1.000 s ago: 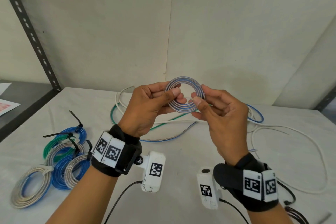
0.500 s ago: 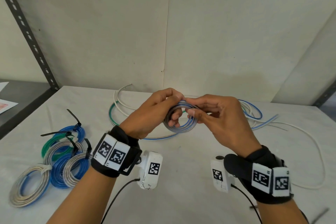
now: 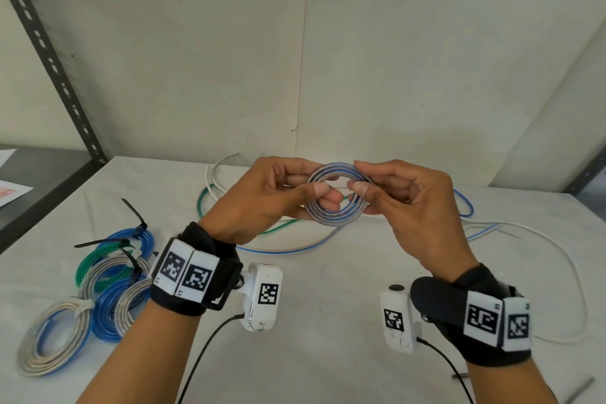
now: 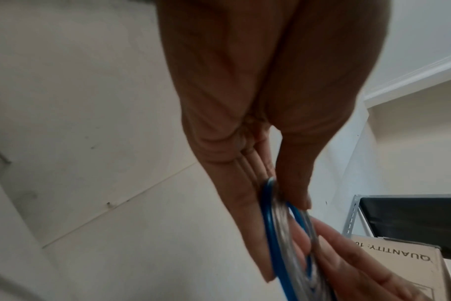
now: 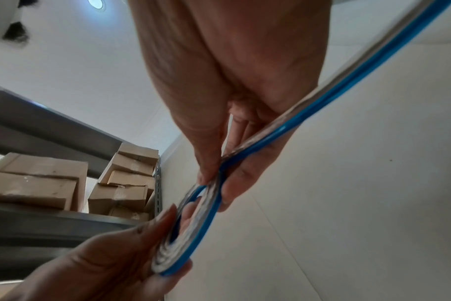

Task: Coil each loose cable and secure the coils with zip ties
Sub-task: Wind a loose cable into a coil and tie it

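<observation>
Both hands are up off the table (image 3: 328,354) now, and between them sits a small blue-and-silver coil (image 3: 334,220) — the left hand (image 3: 262,203) pinches its left edge between thumb and fingers, the right hand (image 3: 410,203) pinches the right edge the same way. The right wrist view shows the loose tail (image 5: 348,81) of that same cable running off past the palm, so the winding looks unfinished; down on the table a long run of blue-and-silver cable (image 3: 295,248) trails away under the hands, near a white cable (image 3: 557,256) and a green one (image 3: 282,226). Over to the left lie the finished coils (image 3: 108,282), several with black zip ties (image 3: 134,216) sticking up, one bound in white. So the step in hand, I'd say, is coiling — the next move likely calls for the left hand to keep the loops flat and together while the right feeds another turn round. No spare tie is visible from here.
</observation>
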